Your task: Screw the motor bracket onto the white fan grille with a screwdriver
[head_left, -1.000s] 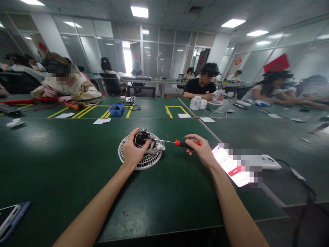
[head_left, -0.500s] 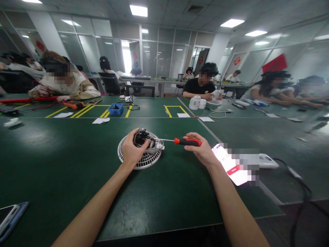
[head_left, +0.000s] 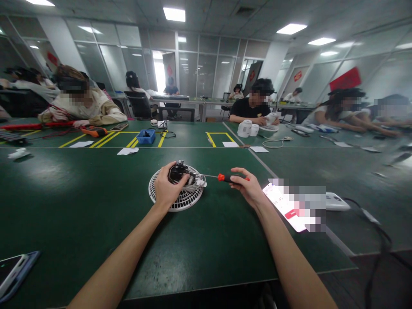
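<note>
A round white fan grille lies on the green table, with a dark motor assembly and white wiring on top. Wrapped round the motor's left side is my left hand, thumb on its near side. My right hand grips a screwdriver with a red and black handle. The metal shaft points left and reaches the right side of the motor assembly; its tip is too small to make out.
A lit phone and a white device with a cable lie at the right. Another phone is at the lower left. Beyond are a blue bin, paper pieces, white housings, and several people at tables.
My right hand's fingers have shifted on the screwdriver handle and cover more of it. My left hand still holds the motor assembly. The view has moved slightly.
</note>
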Tool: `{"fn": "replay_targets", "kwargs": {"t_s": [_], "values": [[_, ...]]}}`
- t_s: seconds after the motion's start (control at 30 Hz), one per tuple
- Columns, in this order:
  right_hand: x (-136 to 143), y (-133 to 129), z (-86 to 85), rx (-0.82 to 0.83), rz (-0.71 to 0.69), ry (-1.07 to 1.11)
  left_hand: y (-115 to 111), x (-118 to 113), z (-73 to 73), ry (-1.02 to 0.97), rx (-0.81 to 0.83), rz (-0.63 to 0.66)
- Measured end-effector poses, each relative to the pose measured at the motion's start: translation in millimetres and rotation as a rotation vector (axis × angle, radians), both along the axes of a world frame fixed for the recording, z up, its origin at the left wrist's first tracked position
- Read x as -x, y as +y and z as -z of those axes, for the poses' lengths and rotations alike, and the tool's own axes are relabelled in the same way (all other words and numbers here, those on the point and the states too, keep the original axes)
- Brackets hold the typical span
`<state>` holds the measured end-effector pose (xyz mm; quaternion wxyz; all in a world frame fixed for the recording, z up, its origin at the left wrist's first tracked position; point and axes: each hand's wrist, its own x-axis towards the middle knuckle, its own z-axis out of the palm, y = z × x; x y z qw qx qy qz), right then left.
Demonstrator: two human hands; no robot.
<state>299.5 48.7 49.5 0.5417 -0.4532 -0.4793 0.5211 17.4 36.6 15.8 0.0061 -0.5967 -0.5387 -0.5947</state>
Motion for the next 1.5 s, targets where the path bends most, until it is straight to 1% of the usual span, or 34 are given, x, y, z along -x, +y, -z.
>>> {"fn": "replay_targets", "kwargs": {"t_s": [0.13, 0.33, 0.67, 0.77, 0.93, 1.03, 1.07, 1.13, 1.2, 1.27, 1.37, 1.43, 1.5], "values": [[0.3, -0.8, -1.6, 0.017, 0.006, 0.014, 0.2, -0.1, 0.1, -0.007, 0.014, -0.004], [-4.2, -1.0, -3.7, -0.001, 0.006, 0.019, 1.5, 0.5, 1.3, -0.016, 0.029, -0.004], [-12.5, 2.8, -5.7, -0.012, 0.075, 0.098, 1.5, 1.5, 2.6, 0.004, 0.014, 0.002], [-14.9, 4.6, -3.8, -0.056, 0.120, 0.115, 1.9, 1.7, 2.9, 0.027, -0.003, 0.004], [-18.8, 12.0, 1.6, -0.122, 0.229, 0.232, 1.3, 2.1, 0.5, 0.058, -0.009, 0.008], [-17.3, 16.7, 6.9, -0.131, 0.329, 0.215, 0.2, 6.0, -3.0, 0.070, 0.023, 0.034], [-15.6, 17.8, 9.0, -0.125, 0.368, 0.187, -0.3, 8.3, -4.8, 0.061, 0.047, 0.046], [-10.7, 19.0, 13.7, -0.097, 0.400, 0.092, -1.6, 14.8, -9.1, 0.021, 0.117, 0.070], [-4.4, 18.6, 18.8, -0.075, 0.399, -0.027, -3.5, 23.8, -14.1, -0.017, 0.197, 0.081], [2.4, 16.5, 24.0, -0.081, 0.386, -0.193, -6.1, 35.8, -19.0, -0.014, 0.248, 0.054], [12.4, 11.0, 30.6, -0.138, 0.357, -0.533, -11.8, 59.8, -24.4, 0.038, 0.288, -0.049], [18.9, 7.2, 33.2, -0.120, 0.292, -0.734, -16.7, 79.5, -27.0, 0.079, 0.330, -0.133], [25.0, 4.2, 34.0, -0.094, 0.231, -0.890, -22.2, 101.6, -29.4, 0.099, 0.372, -0.230]]}}
